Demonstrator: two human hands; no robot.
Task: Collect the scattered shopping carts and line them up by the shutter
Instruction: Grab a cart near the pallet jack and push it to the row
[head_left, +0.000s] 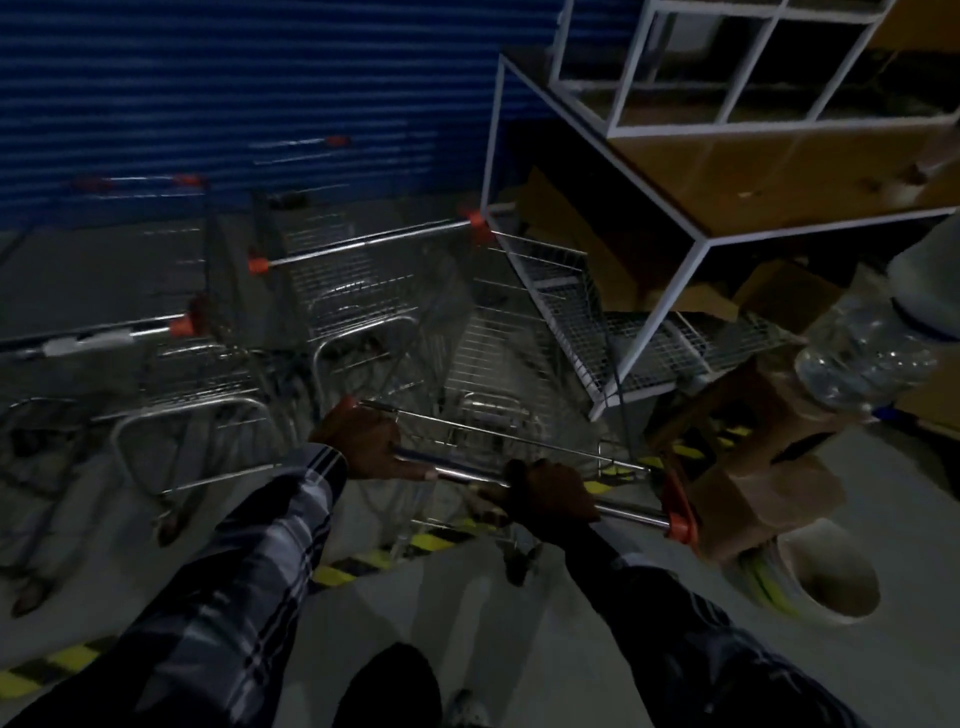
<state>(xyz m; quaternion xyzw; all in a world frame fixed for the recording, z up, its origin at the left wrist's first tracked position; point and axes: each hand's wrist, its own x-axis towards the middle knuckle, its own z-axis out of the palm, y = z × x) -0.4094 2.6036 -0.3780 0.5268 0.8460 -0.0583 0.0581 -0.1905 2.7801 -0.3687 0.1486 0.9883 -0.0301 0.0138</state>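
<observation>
Both my hands grip the handle bar of a wire shopping cart (498, 364) with orange end caps. My left hand (363, 441) is closed on the bar's left end and my right hand (545, 493) on its middle. The cart's basket points toward the blue shutter (234, 78). Ahead of it stands a second cart (353, 291) with its handle across the view. A third cart (171, 374) stands to the left. More cart handles show blurred near the shutter.
A white-framed shelf unit (649, 322) with wire shelves and cardboard leans at the right, close to my cart. A cardboard box (753, 457), a clear plastic bottle (862, 358) and a white bucket (831, 577) sit at the right. Yellow-black tape (363, 561) marks the floor.
</observation>
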